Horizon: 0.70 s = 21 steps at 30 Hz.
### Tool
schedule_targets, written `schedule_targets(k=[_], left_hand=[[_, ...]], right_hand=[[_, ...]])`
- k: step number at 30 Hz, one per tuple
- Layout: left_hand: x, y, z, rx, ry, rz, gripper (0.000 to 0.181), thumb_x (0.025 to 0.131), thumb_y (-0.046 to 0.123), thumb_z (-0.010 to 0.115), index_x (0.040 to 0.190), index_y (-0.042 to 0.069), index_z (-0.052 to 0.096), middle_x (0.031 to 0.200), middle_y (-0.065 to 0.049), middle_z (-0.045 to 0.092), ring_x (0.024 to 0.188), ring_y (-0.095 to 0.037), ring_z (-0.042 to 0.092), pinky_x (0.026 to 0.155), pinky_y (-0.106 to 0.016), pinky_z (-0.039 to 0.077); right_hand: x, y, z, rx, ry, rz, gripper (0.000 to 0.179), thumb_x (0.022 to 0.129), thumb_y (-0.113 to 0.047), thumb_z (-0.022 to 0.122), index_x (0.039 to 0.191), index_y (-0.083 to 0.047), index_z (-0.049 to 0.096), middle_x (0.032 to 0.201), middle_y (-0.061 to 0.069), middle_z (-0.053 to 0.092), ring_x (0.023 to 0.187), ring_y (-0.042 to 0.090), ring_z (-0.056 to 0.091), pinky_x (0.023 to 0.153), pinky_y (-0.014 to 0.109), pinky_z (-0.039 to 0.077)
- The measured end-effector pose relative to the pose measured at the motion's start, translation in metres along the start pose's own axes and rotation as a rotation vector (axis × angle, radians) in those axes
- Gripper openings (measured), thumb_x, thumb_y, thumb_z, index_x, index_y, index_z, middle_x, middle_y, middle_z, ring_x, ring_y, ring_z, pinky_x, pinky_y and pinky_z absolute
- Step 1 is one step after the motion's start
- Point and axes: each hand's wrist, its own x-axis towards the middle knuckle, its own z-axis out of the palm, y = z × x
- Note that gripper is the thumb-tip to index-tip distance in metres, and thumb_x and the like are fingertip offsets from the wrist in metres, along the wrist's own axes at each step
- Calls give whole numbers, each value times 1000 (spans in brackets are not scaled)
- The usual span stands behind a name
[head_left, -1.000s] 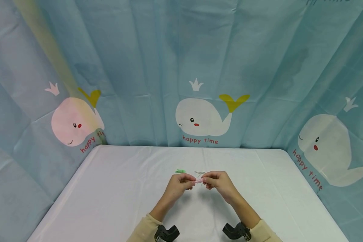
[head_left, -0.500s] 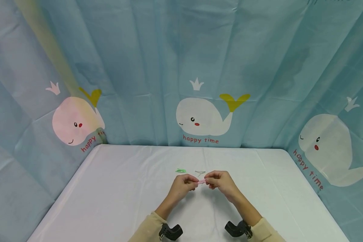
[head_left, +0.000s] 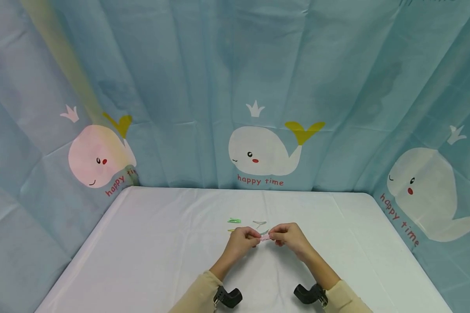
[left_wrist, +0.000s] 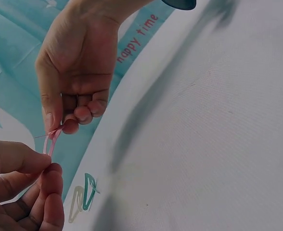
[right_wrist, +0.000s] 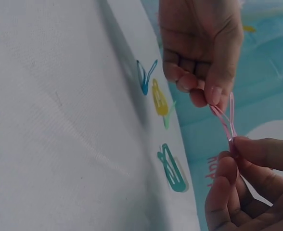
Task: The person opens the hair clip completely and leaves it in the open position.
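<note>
A pink snap hair clip [head_left: 265,237] is held between my two hands above the table. My left hand [head_left: 240,243] pinches one end with thumb and fingertips. The other end is pinched by my right hand [head_left: 292,238]. In the right wrist view the pink clip [right_wrist: 229,126] has its thin prongs spread apart, between the left hand [right_wrist: 199,53] and right hand [right_wrist: 257,178]. The left wrist view shows the pink clip [left_wrist: 52,143] with the left hand [left_wrist: 23,185] below and the right hand [left_wrist: 81,67] above. Fingertips hide the clip's ends.
Other snap clips lie on the white table [head_left: 160,243]: green [head_left: 233,220], yellow [head_left: 230,230], pale grey [head_left: 260,222] and teal [right_wrist: 172,168]. A blue clip [right_wrist: 145,79] shows in the right wrist view. Behind hangs a blue whale-print curtain [head_left: 180,87].
Both hands have shifted slightly right and toward the body with the pink clip. More of the clip shows between the fingers. The yellow clip has come into view beside the left hand.
</note>
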Motion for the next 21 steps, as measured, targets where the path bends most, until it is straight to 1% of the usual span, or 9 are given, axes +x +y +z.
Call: schedule_targets(k=[5,9,13,17,20,21], left_hand=[[3,-1,3,51,6,-29,3,82,4,71,85,2,72,72,-8,70,59,-6,54,52,-21,40],[5,-1,5,70,6,-49,3,82,3,72,85,2,72,70,-6,69,58,-6,53,51,-21,39],[6,1,7,81,10,-40,5,81,1,70,85,-1,72,69,-6,68,57,-7,52,50,-21,38],[8,-2,9,98,5,-38,5,81,1,70,84,-2,72,68,-6,68,57,-6,53,51,-20,40],[9,-5,10,114,0,-36,3,81,0,69,82,0,72,67,-6,68,57,-6,52,52,-20,40],[9,-5,10,119,1,-30,3,80,-1,69,81,1,72,67,-5,68,57,-5,52,51,-20,41]], right_hand=[[2,4,-1,-20,1,7,20,86,-10,71,93,9,71,71,1,66,61,13,56,59,27,50],[1,3,-1,-27,7,5,20,86,-9,70,93,10,71,72,1,66,61,13,55,58,27,49],[1,1,0,-45,19,20,17,87,-4,67,93,12,69,72,4,66,62,14,55,59,29,49],[1,3,-1,-53,26,26,17,86,-5,69,92,11,70,72,4,66,62,14,54,58,28,48],[2,8,-1,-41,12,4,15,85,-8,71,89,7,71,71,1,66,61,11,54,57,26,47],[3,10,-2,-49,-1,-16,14,85,-7,70,88,7,71,70,0,66,60,11,54,57,26,48]])
